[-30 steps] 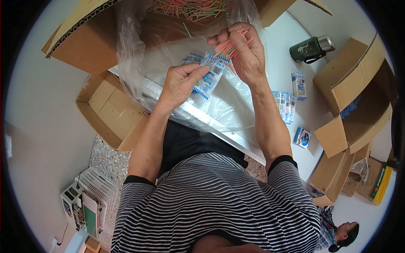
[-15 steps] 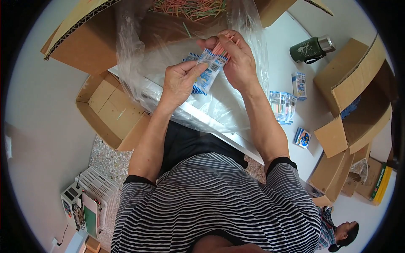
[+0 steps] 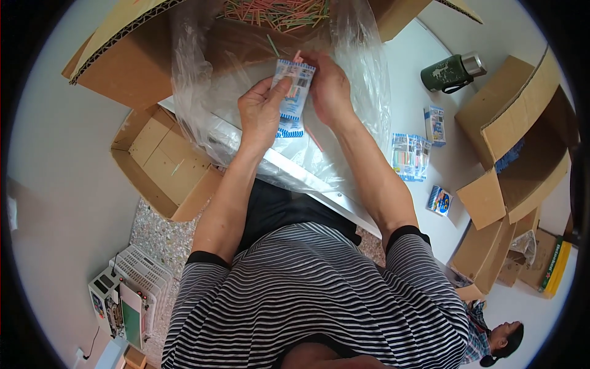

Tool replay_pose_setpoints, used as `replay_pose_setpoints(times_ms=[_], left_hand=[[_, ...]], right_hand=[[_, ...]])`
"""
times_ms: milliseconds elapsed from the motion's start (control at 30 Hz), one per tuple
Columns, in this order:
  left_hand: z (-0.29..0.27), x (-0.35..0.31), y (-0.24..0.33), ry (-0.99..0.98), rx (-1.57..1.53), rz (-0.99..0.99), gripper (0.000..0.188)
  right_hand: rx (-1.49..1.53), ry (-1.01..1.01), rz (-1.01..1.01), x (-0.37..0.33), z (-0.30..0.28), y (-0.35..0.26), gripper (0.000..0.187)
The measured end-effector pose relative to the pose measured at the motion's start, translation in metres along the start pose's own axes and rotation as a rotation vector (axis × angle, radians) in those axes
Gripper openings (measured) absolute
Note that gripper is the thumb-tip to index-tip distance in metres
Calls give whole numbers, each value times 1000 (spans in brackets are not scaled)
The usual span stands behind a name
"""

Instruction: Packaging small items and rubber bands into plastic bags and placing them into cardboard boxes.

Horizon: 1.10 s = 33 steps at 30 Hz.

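Note:
My left hand is closed on a clear plastic packet with blue-and-white printing, thumb across its front. At least one more such packet lies behind it. Pink stick ends poke up at the packet's top edge. My right hand is close beside that top edge, its fingers blurred and partly hidden, so its grip is unclear. One pinkish stick lies on the clear plastic sheet below the hands. Many pink, green and orange sticks fill the lined carton in front.
The large carton stands ahead, with a shallow cardboard tray at left. On the white table at right are flat packets, two small packs, a green flask and an open carton. Another person is at lower right.
My left hand has moved right and the packet now stands more upright. My right hand has shifted down and turned; the pink bundle it held now shows only as ends at the packet's top.

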<state>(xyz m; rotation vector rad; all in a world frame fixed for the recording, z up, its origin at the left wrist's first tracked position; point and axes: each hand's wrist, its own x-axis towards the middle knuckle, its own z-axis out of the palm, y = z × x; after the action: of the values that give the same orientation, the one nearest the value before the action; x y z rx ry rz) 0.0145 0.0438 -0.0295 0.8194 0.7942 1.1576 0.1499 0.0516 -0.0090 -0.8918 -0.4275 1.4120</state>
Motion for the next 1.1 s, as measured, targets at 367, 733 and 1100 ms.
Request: replay_pose_setpoints(times_ms=[367,733,1100], left_hand=[[-1,-11,15,-72,-31,181,25],[-22,-27,47,259,1184,222,44],[-27,-12,30,43,1361,88,37]], right_hand=[[-838,-341,-350,-45,-11,-34,24],[-771,134,-430,-130,-96,-109,12],[-1966,620,-190,-168,-123,-117,23]])
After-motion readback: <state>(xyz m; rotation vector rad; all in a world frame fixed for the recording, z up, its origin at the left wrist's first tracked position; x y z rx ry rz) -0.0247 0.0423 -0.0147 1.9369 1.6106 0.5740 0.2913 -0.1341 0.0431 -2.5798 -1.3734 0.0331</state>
